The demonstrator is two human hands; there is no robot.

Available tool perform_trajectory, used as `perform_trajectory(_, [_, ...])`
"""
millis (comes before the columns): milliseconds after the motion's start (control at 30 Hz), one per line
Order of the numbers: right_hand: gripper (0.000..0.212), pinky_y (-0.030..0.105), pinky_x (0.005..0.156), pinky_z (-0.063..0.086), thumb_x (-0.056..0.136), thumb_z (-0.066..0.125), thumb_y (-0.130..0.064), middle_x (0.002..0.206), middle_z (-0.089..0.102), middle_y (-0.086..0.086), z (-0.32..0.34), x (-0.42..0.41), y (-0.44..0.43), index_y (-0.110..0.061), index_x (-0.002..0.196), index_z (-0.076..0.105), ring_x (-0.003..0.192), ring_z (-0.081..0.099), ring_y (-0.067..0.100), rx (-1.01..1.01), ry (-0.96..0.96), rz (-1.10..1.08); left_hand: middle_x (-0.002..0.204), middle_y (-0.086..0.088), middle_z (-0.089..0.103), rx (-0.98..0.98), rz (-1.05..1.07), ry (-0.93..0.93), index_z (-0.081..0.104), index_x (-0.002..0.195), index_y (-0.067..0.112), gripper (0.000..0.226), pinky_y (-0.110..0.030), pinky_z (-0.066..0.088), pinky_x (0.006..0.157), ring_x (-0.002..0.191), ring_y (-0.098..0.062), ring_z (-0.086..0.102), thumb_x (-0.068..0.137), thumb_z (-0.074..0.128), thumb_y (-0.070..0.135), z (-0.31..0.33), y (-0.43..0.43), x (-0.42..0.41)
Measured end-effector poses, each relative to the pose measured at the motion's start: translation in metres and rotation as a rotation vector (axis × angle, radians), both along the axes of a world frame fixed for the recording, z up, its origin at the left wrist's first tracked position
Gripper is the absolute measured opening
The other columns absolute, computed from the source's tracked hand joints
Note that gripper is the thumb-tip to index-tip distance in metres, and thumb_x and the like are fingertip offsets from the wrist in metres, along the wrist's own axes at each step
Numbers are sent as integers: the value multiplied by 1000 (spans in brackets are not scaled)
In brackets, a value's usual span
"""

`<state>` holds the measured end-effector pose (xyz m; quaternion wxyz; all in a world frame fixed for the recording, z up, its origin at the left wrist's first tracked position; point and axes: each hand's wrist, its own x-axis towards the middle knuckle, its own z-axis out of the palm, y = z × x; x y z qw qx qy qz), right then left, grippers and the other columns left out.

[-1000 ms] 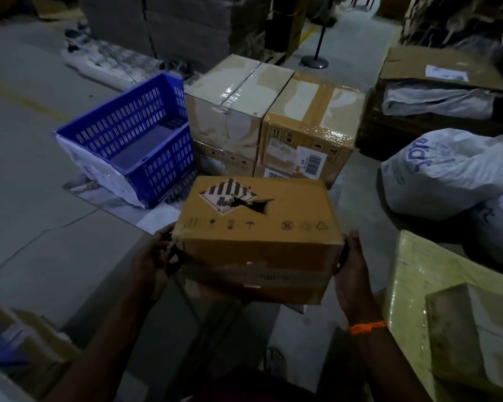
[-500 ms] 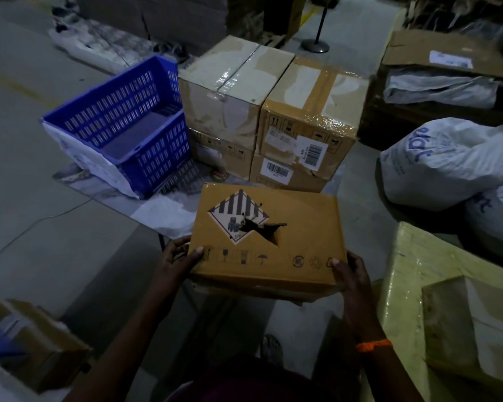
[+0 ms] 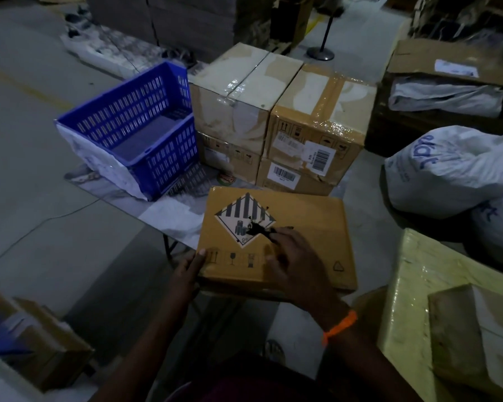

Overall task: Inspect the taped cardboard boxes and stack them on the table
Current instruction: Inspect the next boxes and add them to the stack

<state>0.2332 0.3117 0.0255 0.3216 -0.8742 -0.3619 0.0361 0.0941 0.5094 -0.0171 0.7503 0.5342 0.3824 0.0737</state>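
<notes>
Change: the right hand (image 3: 296, 256) has left the right side of the cardboard box (image 3: 311, 227), where it held 0.5 s ago, and now lies on the top face; the box sits lower and nearer in view.
Left hand (image 3: 190, 268): grips the near-left corner, thumb on top; the fingers beneath are hidden.
Right hand: fingers loosely bent and spread, fingertips at the torn hole (image 3: 259, 227) in the hazard label (image 3: 238, 219); no pinch shows.
Box position: level, at the near edge of the worktop (image 3: 169, 216); whether it rests there or hangs from the left hand cannot be told.
Stack: 4 stacked boxes (image 3: 273, 117) in 2 tiers stand further back on the worktop, just beside a blue basket (image 3: 134, 132).
Meaning: the touch on the damage suggests inspection is under way; this box is not yet stacked.
</notes>
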Motion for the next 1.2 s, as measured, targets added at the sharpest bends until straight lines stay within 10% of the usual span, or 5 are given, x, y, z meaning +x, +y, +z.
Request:
perform_trajectory(233, [24,32,63,44,100,61,-46,91,59,-6,-6,9,70,-23,99,58,79,57,12,-71,134,-88,135,1,65,-35,17,10,66,126,36,69,-59,43,107,128,-23,58,82,44,85,-4,11,-11])
perform_trajectory(533, [53,24,47,33,92,76,-42,43,44,-9,33,28,47,-24,48,53,42,40,5,351,361,-227,119,-17,72,54,306,9,68,120,11,31,-37,57,78,99,-27,71,99,61,33,-9,20,-25])
perform_trajectory(700, [43,40,68,55,88,77,-43,78,71,16,39,33,33,0,84,74,73,67,24,735,704,-379,117,-5,75,-17,205,-204,60,131,20,60,-37,62,74,99,-25,74,86,67,59,32,37,-13])
perform_trajectory(900, [33,38,69,54,97,69,-44,71,72,-6,19,37,11,-22,74,73,71,66,15,666,492,-521,141,2,59,79,89,-194,50,144,41,73,-53,53,101,121,-27,63,77,76,55,57,42,14])
perform_trajectory(1200, [26,10,88,50,101,61,-37,123,68,0,6,38,-41,-23,122,66,117,63,10,685,356,-527,145,-7,55,116,11,-169,48,143,43,91,-63,44,107,126,-35,57,65,74,80,57,6,39])
